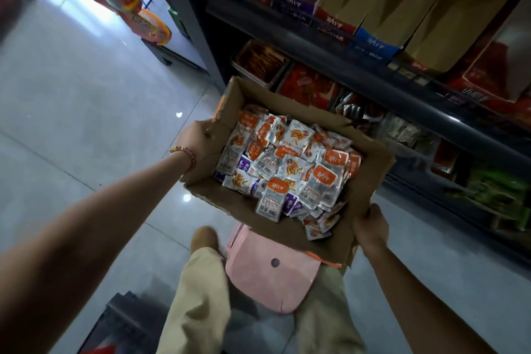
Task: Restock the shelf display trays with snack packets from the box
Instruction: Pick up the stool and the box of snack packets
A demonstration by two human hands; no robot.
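Box [370,158] of snack packets [290,164] held up in both hands, just in front of the shelf [344,66].

The left hand [198,146] grips the box's left wall, fingers curled over the rim, and the right hand [370,227] clasps its near right corner. All the packets lie heaped inside, none yet in the display trays [260,62]. The box looks tilted and its rim is torn. Held only by its thin walls, it could buckle or tip and spill packets onto the floor [86,95].
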